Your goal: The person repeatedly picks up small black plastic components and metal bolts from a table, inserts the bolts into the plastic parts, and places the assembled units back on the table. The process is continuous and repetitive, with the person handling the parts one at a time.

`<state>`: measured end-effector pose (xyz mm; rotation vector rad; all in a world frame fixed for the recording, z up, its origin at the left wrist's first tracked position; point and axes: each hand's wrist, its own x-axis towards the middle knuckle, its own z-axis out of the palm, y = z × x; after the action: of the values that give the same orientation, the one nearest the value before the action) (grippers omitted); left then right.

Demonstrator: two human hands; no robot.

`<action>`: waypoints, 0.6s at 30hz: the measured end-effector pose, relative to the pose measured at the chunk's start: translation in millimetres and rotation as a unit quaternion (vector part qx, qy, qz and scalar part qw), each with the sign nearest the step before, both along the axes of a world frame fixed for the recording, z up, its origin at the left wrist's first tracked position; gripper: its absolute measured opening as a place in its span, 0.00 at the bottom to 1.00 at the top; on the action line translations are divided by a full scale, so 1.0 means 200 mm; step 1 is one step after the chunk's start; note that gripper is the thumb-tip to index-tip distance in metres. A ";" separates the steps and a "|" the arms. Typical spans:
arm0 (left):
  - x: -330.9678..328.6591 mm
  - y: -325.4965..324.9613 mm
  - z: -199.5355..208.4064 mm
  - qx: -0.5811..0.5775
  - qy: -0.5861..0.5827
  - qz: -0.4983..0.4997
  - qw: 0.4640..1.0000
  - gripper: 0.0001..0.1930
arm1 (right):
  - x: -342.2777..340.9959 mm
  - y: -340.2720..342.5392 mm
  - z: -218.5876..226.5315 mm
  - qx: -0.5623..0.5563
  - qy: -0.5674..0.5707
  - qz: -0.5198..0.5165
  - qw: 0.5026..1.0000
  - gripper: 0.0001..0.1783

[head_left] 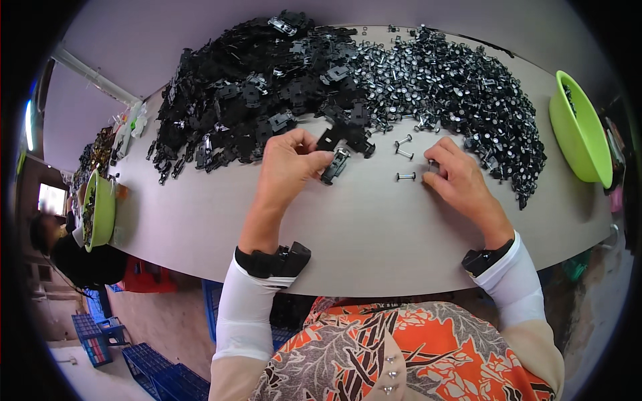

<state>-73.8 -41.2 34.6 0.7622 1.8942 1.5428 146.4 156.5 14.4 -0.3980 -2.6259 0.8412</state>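
My left hand (286, 166) pinches a black plastic toy-car chassis (336, 167) between thumb and fingers, just above the table. Right behind it, more black chassis parts (346, 138) lie at the front of the heap. My right hand (457, 178) is closed in a pinch on a small wheel axle (433, 166), mostly hidden by the fingers. Between the hands, several loose axles lie on the tabletop, one wheel axle (405, 177) nearest me and another wheel axle (403, 141) farther back.
A big heap of black chassis (234, 100) covers the table's back left; a heap of wheel axles (461, 87) spreads at back right. Green basins stand at both sides, a right basin (582, 127) and a left basin (101, 212). Another person (83, 260) sits far left, near blue crates (160, 371).
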 end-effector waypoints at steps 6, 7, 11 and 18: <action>0.19 0.08 0.02 -0.008 -0.192 -0.137 0.972 0.13 | -0.02 -0.05 0.05 -0.110 0.153 0.075 0.979 0.16; 0.20 0.09 0.01 -0.016 -0.186 -0.156 0.970 0.12 | -0.02 -0.08 0.06 -0.154 0.161 0.081 0.972 0.15; 0.25 0.11 -0.04 0.000 -0.182 -0.142 0.973 0.09 | -0.01 -0.13 0.06 -0.185 0.145 0.135 0.963 0.14; 0.39 0.15 -0.06 0.110 -0.373 -0.069 0.919 0.04 | 0.03 -0.21 0.08 -0.256 0.043 0.219 0.941 0.14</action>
<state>4.5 -10.4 21.9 0.3033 1.0972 1.6541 152.6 115.1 30.4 0.1120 -2.4154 1.6569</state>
